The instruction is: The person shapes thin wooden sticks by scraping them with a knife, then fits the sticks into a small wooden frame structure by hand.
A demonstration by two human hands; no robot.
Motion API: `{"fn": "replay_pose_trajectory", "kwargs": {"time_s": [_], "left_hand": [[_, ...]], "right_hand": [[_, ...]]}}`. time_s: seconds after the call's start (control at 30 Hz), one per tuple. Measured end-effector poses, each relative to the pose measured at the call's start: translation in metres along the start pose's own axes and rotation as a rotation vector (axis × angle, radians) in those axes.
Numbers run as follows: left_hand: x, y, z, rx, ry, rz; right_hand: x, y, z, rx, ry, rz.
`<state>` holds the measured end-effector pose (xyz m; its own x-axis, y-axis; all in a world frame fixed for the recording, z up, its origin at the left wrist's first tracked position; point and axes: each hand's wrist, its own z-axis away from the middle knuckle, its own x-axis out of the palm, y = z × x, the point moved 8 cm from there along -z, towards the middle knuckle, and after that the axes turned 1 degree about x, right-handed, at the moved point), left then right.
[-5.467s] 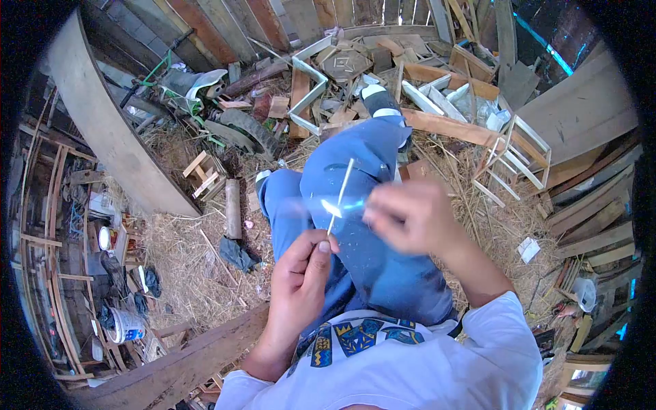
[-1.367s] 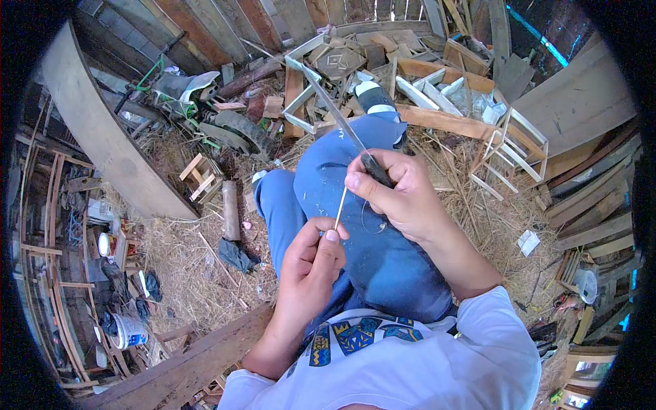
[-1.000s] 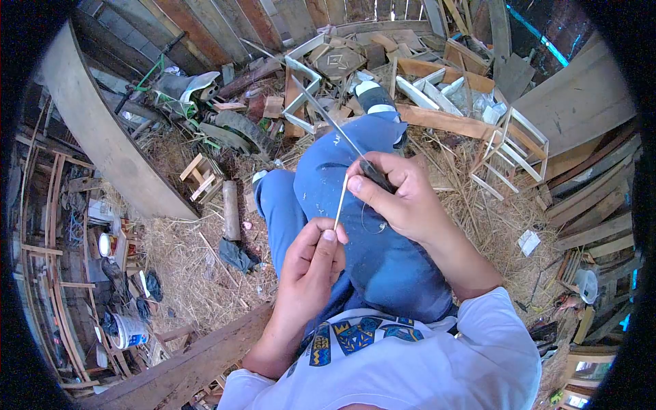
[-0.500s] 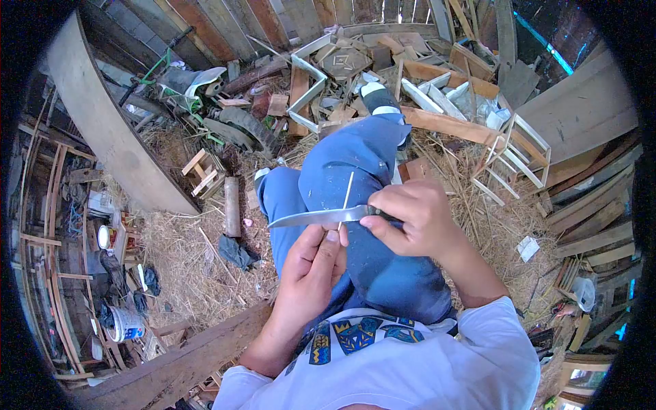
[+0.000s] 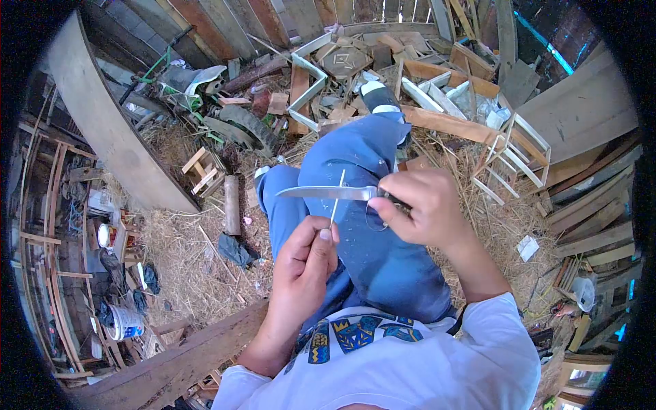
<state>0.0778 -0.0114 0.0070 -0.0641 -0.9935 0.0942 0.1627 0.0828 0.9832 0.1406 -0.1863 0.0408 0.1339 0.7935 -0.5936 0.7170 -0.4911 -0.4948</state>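
Note:
My left hand [image 5: 309, 256] is closed in a pinch around the lower end of a thin, pale wooden stick [image 5: 334, 211], which points up and away over my thigh. In my right hand [image 5: 420, 205] is the dark handle of a knife [image 5: 321, 193]. Its long blade points left and crosses the stick a little below the stick's upper tip. A thin curl of shaving or cord hangs below my right hand. Both hands are above my blue trousers [image 5: 383, 266], which are flecked with small pale bits.
Straw and wood scraps cover the ground. A large curved board [image 5: 116, 123] leans at the left, near a log piece [image 5: 232, 205] and a black plastic bag [image 5: 236, 251]. White-edged wooden frames [image 5: 512, 160] lie at the right. A white bucket [image 5: 126, 323] stands lower left.
The knife has moved up along the stick, away from my left hand toward the stick's tip. My left hand has shifted slightly left, and the stick is more upright.

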Motion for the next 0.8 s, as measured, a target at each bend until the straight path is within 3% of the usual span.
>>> {"fn": "replay_pose_trajectory", "kwargs": {"time_s": [0.1,0.2,0.33,0.47,0.67,0.8], "left_hand": [[0.0,-0.002,0.002,-0.014,0.003,0.004],[0.0,-0.002,0.003,-0.015,0.006,0.008],[-0.002,-0.003,0.004,0.009,0.033,-0.047],[-0.006,-0.002,0.0,0.019,0.022,0.03],[0.0,-0.007,0.0,-0.031,-0.003,0.071],[0.001,-0.002,0.002,0.018,0.005,-0.023]], "right_hand": [[0.007,-0.019,0.002,-0.083,-0.098,0.02],[-0.005,0.004,-0.004,-0.012,0.015,0.036],[0.011,-0.02,0.004,-0.079,-0.126,-0.024],[-0.006,0.031,-0.005,0.146,0.006,0.014],[0.005,-0.007,0.008,0.024,0.023,-0.081],[0.013,-0.02,0.008,-0.092,-0.087,-0.047]]}}
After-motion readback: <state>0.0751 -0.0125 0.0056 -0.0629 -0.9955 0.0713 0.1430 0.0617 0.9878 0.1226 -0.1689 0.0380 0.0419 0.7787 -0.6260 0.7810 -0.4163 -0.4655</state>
